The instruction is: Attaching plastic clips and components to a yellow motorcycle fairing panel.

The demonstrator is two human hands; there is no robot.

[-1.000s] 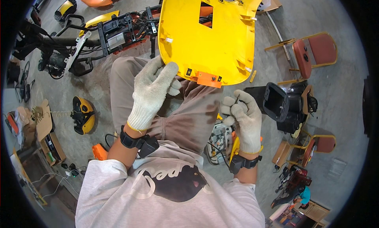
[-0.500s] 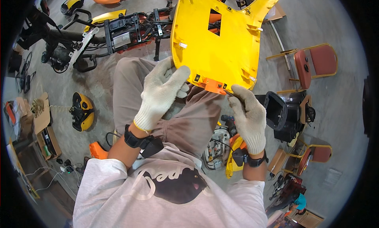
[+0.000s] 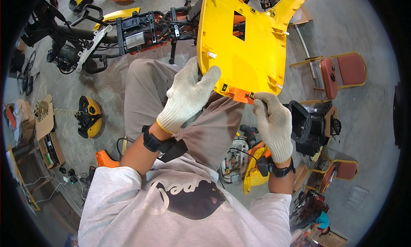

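A large yellow plastic body panel with a square cut-out stands upright over my knees. My left hand, in a white knit glove, grips its lower left edge with the fingers wrapped round the rim. Gloved too, my right hand pinches a small dark fastener at the panel's orange bottom tab. Whether a tool is in that hand is hidden by the fingers. Both wrists carry black bands.
A stripped scooter frame lies on the concrete floor ahead. A yellow housing sits at left near cardboard boxes. Red chairs and a black plastic part stand at right. A power tool and yellow pieces lie beside my right leg.
The yellow panel has risen and tipped more upright. My right hand has moved up from my lap to the panel's bottom tab, and my left hand has shifted along the lower left edge.
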